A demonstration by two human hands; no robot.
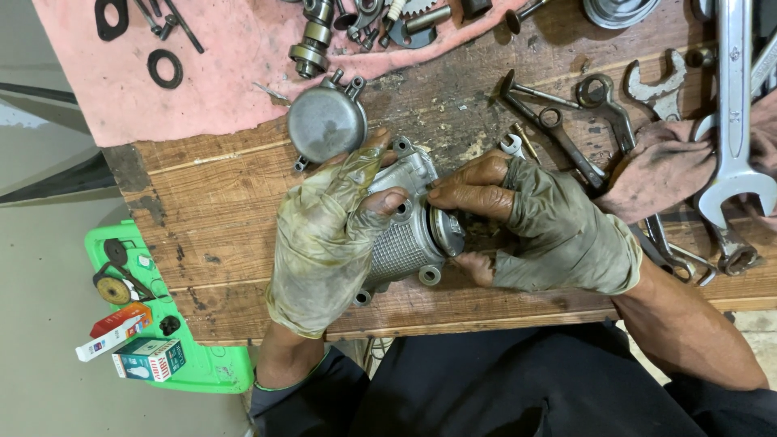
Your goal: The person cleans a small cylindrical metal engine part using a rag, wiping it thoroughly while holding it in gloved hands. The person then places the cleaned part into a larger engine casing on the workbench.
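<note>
A silver finned engine cylinder head (407, 239) lies on the wooden bench (218, 202) in front of me. My left hand (324, 243), in a grimy fingerless glove, grips its left side with the thumb on top. Wearing the same kind of glove, my right hand (542, 226) pinches a round metal ring (447, 232) at the head's right end with thumb and fingers. A round grey metal cover (326, 123) rests just above my left hand.
Several spanners (732, 129) and valves (534, 93) lie at the right with a dirty rag (660, 166). A pink cloth (218, 65) holds gaskets, a camshaft (314, 36) and small parts. A green tray (198, 368) with small boxes sits on the floor at left.
</note>
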